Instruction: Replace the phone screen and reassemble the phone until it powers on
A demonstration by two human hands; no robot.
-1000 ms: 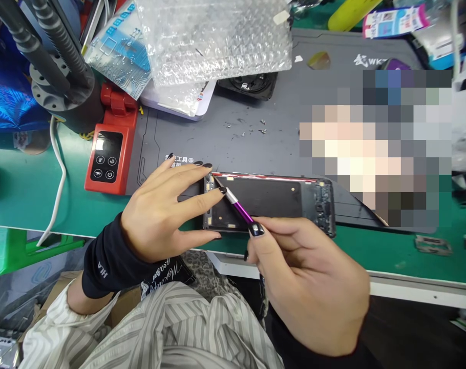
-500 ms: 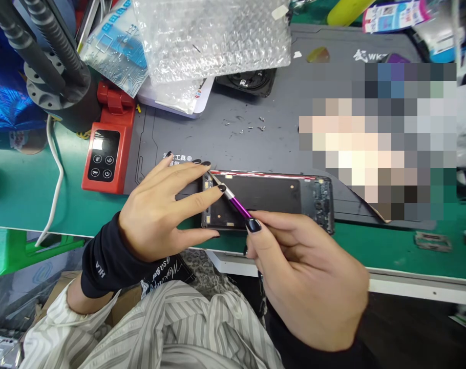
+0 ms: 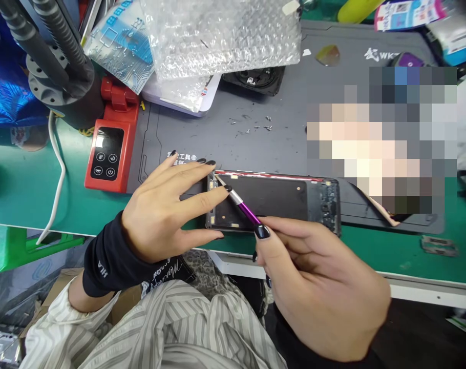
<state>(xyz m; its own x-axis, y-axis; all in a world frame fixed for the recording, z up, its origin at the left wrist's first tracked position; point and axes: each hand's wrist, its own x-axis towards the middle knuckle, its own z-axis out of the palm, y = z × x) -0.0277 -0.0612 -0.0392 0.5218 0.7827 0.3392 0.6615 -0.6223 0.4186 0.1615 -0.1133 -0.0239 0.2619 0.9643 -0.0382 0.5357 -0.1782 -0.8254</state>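
An opened phone frame (image 3: 279,197) lies flat near the table's front edge, with a red strip along its far long side. My left hand (image 3: 160,205) has its fingers spread, and the fingertips reach over the frame's left end. Between the thumb and fingers of my right hand (image 3: 317,277) is a slim purple craft knife (image 3: 249,212) with a silver collar. It slants up to the left, and its thin point is at the frame's far left corner, close to my left fingertips. Whether the point touches the frame, I cannot tell.
Several small screws (image 3: 268,119) lie on the grey mat (image 3: 294,128). Behind them are bubble wrap (image 3: 225,41) and a dark round-patterned part (image 3: 256,80). A red control panel (image 3: 108,154) stands left. A small metal plate (image 3: 439,245) lies right, beside a blurred-out area.
The view has shifted slightly, so the scene sits farther right. My right hand and the knife have drawn back a little toward me; my left hand keeps its place on the frame.
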